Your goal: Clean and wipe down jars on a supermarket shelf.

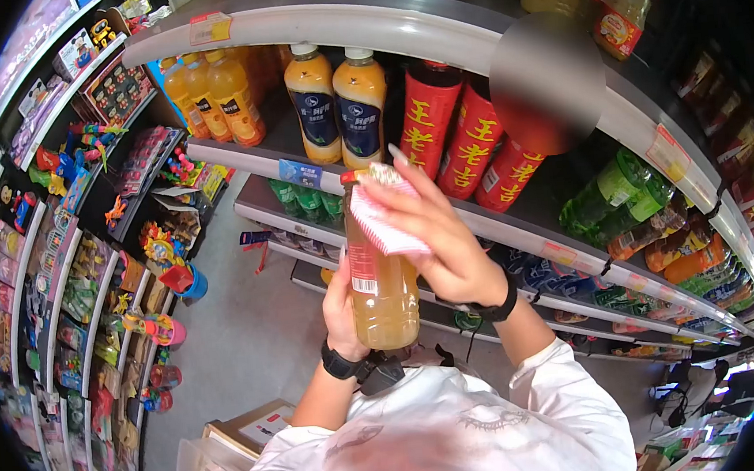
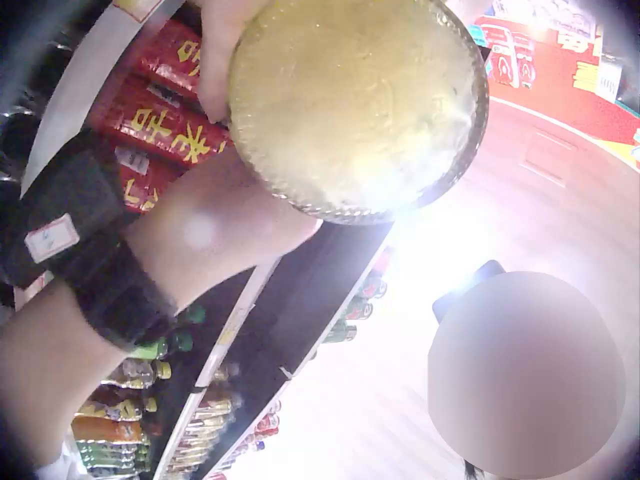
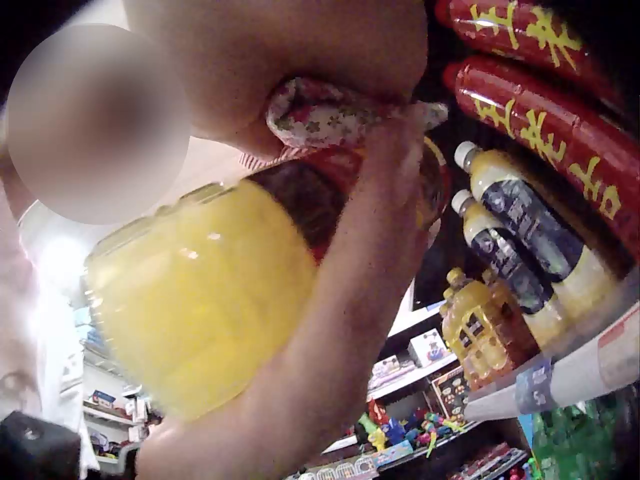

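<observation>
A large clear bottle (image 1: 387, 310) of cloudy yellow liquid, with a red label and a red-and-gold cap, is held tilted in front of the shelf. My left hand (image 1: 340, 312) grips its side low down. My right hand (image 1: 449, 249) holds a pink-striped cloth (image 1: 383, 220) against the upper part of the bottle, fingers laid over it. In the right wrist view the cloth (image 3: 325, 115) shows a floral side, bunched near the bottle's top. The bottle's round base (image 2: 355, 110) fills the top of the left wrist view. Part of the label is hidden by cloth and hand.
On the shelf ahead stand orange juice bottles (image 1: 233, 96), two dark-labelled yellow bottles (image 1: 360, 108) and several red bottles (image 1: 431, 116). Green bottles (image 1: 617, 194) lie to their right. Glass jars (image 1: 624, 17) stand above. Toy racks (image 1: 89, 285) line the left; boxes (image 1: 254, 422) sit on the floor.
</observation>
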Available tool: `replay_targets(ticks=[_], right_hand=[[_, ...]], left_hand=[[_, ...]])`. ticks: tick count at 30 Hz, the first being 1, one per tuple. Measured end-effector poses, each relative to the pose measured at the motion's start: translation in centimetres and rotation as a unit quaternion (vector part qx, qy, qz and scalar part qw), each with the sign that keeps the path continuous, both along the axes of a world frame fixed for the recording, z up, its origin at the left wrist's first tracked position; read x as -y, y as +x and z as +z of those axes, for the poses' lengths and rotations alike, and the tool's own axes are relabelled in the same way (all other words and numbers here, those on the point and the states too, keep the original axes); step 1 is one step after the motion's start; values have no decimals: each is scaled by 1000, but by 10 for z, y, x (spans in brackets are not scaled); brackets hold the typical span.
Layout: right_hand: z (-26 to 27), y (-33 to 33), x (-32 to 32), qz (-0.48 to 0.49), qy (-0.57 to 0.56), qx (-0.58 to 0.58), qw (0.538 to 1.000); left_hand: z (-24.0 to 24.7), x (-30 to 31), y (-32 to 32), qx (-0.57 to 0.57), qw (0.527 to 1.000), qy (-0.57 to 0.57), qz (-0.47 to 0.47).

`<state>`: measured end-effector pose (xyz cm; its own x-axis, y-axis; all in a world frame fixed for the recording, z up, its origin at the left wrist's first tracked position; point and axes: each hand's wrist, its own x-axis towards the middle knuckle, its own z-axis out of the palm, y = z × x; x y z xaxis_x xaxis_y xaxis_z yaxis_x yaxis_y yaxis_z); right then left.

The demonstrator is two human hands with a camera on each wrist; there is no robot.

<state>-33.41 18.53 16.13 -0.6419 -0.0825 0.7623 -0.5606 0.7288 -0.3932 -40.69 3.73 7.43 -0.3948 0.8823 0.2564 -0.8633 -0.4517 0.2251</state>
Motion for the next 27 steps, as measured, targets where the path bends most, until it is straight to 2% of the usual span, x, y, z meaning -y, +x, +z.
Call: replay_targets(ticks=[1, 3, 4, 5, 7, 8, 9, 11, 14, 17, 18, 19, 21, 24, 27], right_hand=[[-1, -1, -5, 8, -10, 2, 1000], [-2, 5, 4, -19, 9, 41, 999], [-12, 10, 9, 1, 13, 49, 999], [-26, 16, 15, 26, 6, 60, 998], [-31, 34, 33, 71, 21, 99, 992], [-36, 42, 40, 82, 38, 116, 989], [-40, 49, 46, 91, 55, 132, 985], [-47, 51, 50, 83, 69, 114, 988], [-47, 43, 44, 80, 57, 116, 988], [-37, 19, 24, 66, 6, 85, 994], [-35, 9, 16, 53, -14, 64, 996], [-34, 1, 8, 41, -35, 42, 998], [-25, -9, -2, 40, -59, 23, 997], [-23, -11, 2, 42, -81, 33, 995], [-41, 7, 20, 63, -54, 65, 994]], left_hand=[[9, -4, 3, 23, 999, 22, -9], [0, -5, 2, 62, 998, 4, 5], [-3, -6, 1, 81, 997, -5, 13], [18, -3, 8, -83, 971, -198, 110], [18, -13, -2, -71, 996, -55, -3], [21, -15, -4, -112, 988, -100, 31], [22, -14, -6, -129, 987, -81, 47], [22, -16, -1, -61, 986, -86, 127], [8, -16, -4, -9, 993, -84, 80], [-36, -6, -23, 30, 998, -44, -34], [-26, -3, -12, -75, 986, -109, 101], [-14, -5, -7, -53, 979, -160, 111], [-18, -4, -8, -20, 988, -131, 75], [-10, -6, -2, -2, 991, -105, 87], [1, -4, -4, -65, 980, -133, 134]])
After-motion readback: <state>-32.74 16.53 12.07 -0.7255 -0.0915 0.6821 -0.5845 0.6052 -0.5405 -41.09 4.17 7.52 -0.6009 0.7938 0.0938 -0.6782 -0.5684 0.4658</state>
